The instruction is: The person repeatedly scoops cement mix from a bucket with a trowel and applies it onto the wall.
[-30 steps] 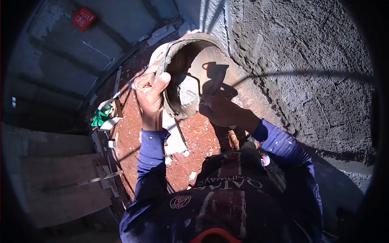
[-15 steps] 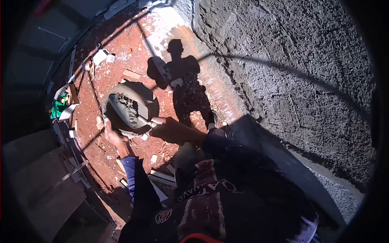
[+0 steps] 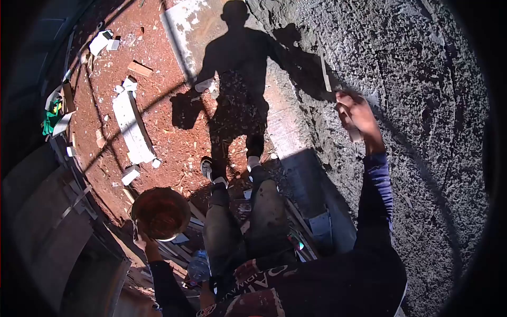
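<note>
My left hand (image 3: pixel 142 244) is closed on the edge of a round, dark brown bowl (image 3: pixel 161 214), low at the left beside my legs. Whether its inside or its underside faces me, I cannot tell. Up at the right, my right hand (image 3: pixel 356 113) is wrapped round the handle of a trowel (image 3: pixel 325 73). Its blade shows nearly edge-on, close to the rough grey mortar wall (image 3: pixel 422 137); I cannot tell whether it touches. Any mortar on the blade is hidden from me.
On the red dirt ground lie a white plank (image 3: pixel 129 124), a brick piece (image 3: pixel 140 68) and scattered white scraps. Wood strips and a clear plastic bottle (image 3: pixel 198 268) are near my legs. A green cloth (image 3: pixel 51 117) lies at the left. My shadow falls across ground and wall.
My right hand has swung the trowel from over the bowl, where its blade carried mortar, right to the wall. My left hand has lowered the bowl towards my body, and its orientation has changed.
</note>
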The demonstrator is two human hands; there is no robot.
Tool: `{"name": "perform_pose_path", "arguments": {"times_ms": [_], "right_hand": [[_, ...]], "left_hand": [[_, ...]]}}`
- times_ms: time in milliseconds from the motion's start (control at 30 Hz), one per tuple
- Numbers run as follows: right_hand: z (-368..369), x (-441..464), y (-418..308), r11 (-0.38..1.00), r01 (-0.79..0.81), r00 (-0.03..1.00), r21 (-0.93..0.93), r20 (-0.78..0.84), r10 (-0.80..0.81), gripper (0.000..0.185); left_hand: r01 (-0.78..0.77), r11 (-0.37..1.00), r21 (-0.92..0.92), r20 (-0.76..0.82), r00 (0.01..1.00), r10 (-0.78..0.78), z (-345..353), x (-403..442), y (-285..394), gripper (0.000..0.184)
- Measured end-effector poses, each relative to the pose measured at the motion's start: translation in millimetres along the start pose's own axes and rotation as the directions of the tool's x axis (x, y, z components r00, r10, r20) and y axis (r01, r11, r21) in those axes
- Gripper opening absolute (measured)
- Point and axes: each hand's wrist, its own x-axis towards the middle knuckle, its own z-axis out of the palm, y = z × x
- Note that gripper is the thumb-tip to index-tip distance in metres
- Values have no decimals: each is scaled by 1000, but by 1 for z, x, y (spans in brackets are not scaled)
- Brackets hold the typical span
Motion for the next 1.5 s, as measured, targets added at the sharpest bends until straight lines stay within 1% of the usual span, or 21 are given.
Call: {"name": "perform_pose_path", "arguments": {"times_ms": [67, 133, 200, 300, 367, 400, 533, 667, 767, 833, 900, 1033, 1100, 1200, 1267, 1300, 1333, 1367, 1400, 1467, 1500], "right_hand": [[-9, -78, -100, 975, 136, 986, 178, -118, -116, 29], [-8, -123, -128, 908, 328, 944, 261, -122, -306, 36], [8, -126, -120, 923, 332, 943, 193, -85, -321, 34], [63, -89, -67, 889, -67, 993, -454, -114, 16, 23], [110, -74, -18, 825, -106, 959, -555, 162, 232, 24], [140, -73, 12, 759, 138, 967, -636, 253, 36, 27], [225, -73, 104, 656, 348, 825, -670, 551, 124, 32], [333, -81, 95, 698, 88, 828, -711, 442, 346, 30], [377, -81, 127, 733, -67, 862, -677, 331, 384, 32], [409, -69, 152, 668, -318, 814, -672, 168, 556, 31], [433, -70, 175, 672, -321, 837, -667, 132, 530, 27], [486, -64, 172, 673, -466, 789, -574, 73, 610, 25], [500, -59, 184, 689, -402, 824, -604, 90, 559, 29], [524, -45, 205, 770, -307, 877, -560, 149, 457, 36], [546, -28, 199, 831, -303, 903, -467, 138, 407, 37], [558, -18, 188, 834, -352, 885, -424, 140, 445, 37], [572, -7, 181, 841, -396, 869, -370, 146, 473, 38], [582, 6, 189, 879, -358, 897, -314, 146, 417, 37], [584, 20, 198, 909, -320, 922, -268, 130, 364, 37], [586, 60, 206, 929, -231, 967, -289, 35, 252, 36], [583, 81, 196, 898, -413, 907, -153, 26, 421, 36]], "left_hand": [[587, 510, -629, 86, 705, -704, 30, 8, 28, 43], [859, 256, -442, 213, 378, -901, 53, 37, 43, 36], [864, 253, -435, 231, 378, -896, 83, 49, 63, 37], [810, 189, -555, 255, 381, -889, 128, 61, 58, 35], [832, 122, -541, 291, 321, -901, 134, 82, 75, 26], [811, 153, -565, 281, 363, -889, 148, 85, 57, 24], [589, -93, -803, 387, 396, -833, 167, 115, -8, 25], [502, -169, -848, 405, 410, -817, 174, 179, -95, 25], [477, -86, -875, 384, 575, -722, 186, 237, -141, 22], [583, -10, -812, 414, 565, -714, 200, 294, -149, 20], [467, 50, -883, 370, 757, -539, 225, 340, -155, 20], [480, 119, -869, 381, 804, -457, 260, 442, -151, 26], [560, 242, -793, 355, 746, -563, 258, 461, -149, 28], [508, 677, -532, 315, 861, -399, 251, 432, -168, 26], [555, 787, -270, 419, 804, -423, 235, 390, -170, 21], [414, 883, -221, 393, 867, -308, 255, 352, -211, 26], [470, 883, -10, 560, 734, -385, 204, 333, -168, 43], [495, 727, -475, 603, 785, -141, 245, 280, -245, 62], [286, 924, -254, 624, 779, -69, 210, 254, -224, 68], [594, 801, -78, 805, 511, -301, 184, 200, -238, 67], [732, 672, -112, 821, 449, -353, 162, 180, -228, 59]]}}
